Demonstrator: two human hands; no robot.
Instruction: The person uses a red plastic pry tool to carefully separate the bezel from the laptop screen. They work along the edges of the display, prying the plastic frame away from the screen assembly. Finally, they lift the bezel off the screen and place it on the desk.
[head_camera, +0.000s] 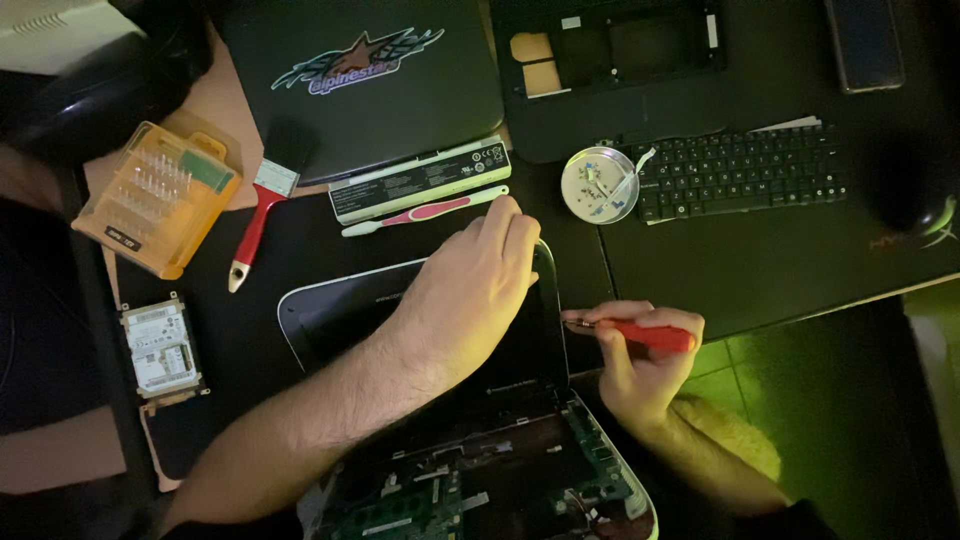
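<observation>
Fingers of the left hand (470, 290) curl over the laptop lid's (330, 310) top corner; beside it, the right hand (640, 365) clamps a red screwdriver (645, 335).

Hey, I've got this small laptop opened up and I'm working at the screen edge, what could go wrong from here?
The red screwdriver in the right hand points at the lid edge; a slip may scratch the laptop screen. The left hand presses the lid's top corner, which might strain the panel. The exposed circuit board lies directly below, so a dropped screw could land on it. The small dish of screws could be knocked.
</observation>
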